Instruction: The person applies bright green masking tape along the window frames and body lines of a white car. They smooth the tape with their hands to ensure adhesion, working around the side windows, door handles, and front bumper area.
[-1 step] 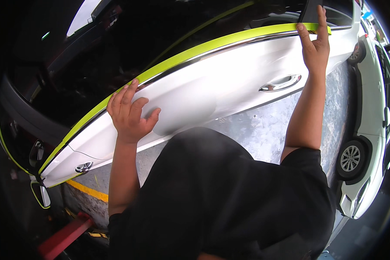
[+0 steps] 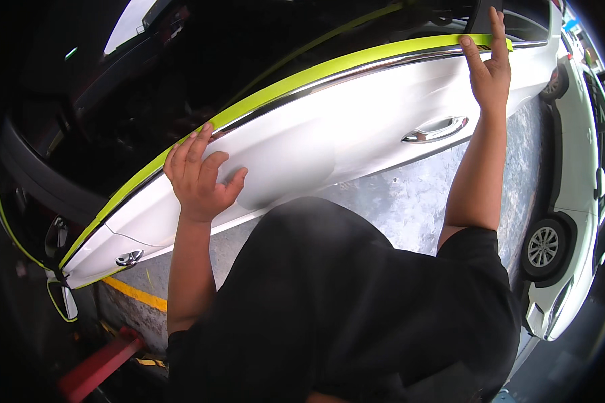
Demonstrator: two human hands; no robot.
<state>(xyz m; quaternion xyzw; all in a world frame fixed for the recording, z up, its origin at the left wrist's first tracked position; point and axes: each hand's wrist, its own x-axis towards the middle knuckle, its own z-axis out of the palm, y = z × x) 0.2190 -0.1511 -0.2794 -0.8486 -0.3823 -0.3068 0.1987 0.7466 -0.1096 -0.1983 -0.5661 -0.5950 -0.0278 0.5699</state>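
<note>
Mottled grey concrete floor (image 2: 417, 181) spreads beneath a white car with dark glass and glossy body panels (image 2: 363, 101), which curves across my view. At far left, I see a white-and-black side mirror (image 2: 62, 300) edged in yellow-green, and below it a red beam (image 2: 104, 366). Just right of these, a yellow painted line (image 2: 134, 294) runs on the floor, near a small chrome door handle (image 2: 129, 258).

From there a long, flat, bright yellow-green strip (image 2: 329, 68) sweeps up and rightward along the base of the windows, just above a chrome trim line. The person's left hand (image 2: 198, 185) meets it partway along, fingers loosely spread, their tips at the strip and the thumb held apart, grasping nothing.

Further right, past the middle, a larger chrome door handle (image 2: 435, 129) sits below the strip. The right hand (image 2: 492, 77) is at the strip's right end, thumb on it and fingers stretched straight up across it, unclenched; I can't tell how hard they press. At far right stands another white car (image 2: 578, 195), its silver-spoked wheel (image 2: 544, 247) facing us.
</note>
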